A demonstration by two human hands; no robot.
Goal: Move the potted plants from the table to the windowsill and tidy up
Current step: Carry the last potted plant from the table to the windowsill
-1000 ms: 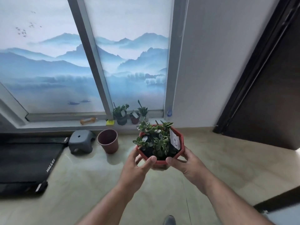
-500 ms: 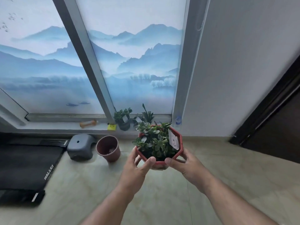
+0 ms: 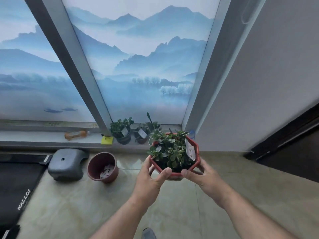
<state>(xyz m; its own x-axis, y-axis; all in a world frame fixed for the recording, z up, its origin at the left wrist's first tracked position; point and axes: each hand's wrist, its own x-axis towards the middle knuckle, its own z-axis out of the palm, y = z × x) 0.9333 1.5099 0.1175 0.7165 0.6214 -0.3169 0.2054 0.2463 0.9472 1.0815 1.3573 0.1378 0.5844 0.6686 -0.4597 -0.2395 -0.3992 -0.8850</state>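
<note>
I hold a red octagonal pot (image 3: 194,168) of green succulents with a white tag in front of me, above the floor. My left hand (image 3: 151,178) grips its left side and my right hand (image 3: 203,176) its right side, thumbs on the near rim. On the low windowsill (image 3: 43,137) stand two small potted plants: a dark pot (image 3: 121,131) by the window post and a brownish one (image 3: 142,135) to its right, partly hidden behind the held plant.
An empty brown flowerpot (image 3: 102,167) and a grey plastic stool (image 3: 66,163) stand on the tiled floor below the sill. A black treadmill (image 3: 15,190) lies at the left. A small dumbbell (image 3: 75,134) and a yellow item (image 3: 107,140) rest on the sill. A dark door (image 3: 296,140) is at right.
The window and sill have grown larger and closer in view. Both hands still hold the red pot, now nearer the sill's right end.
</note>
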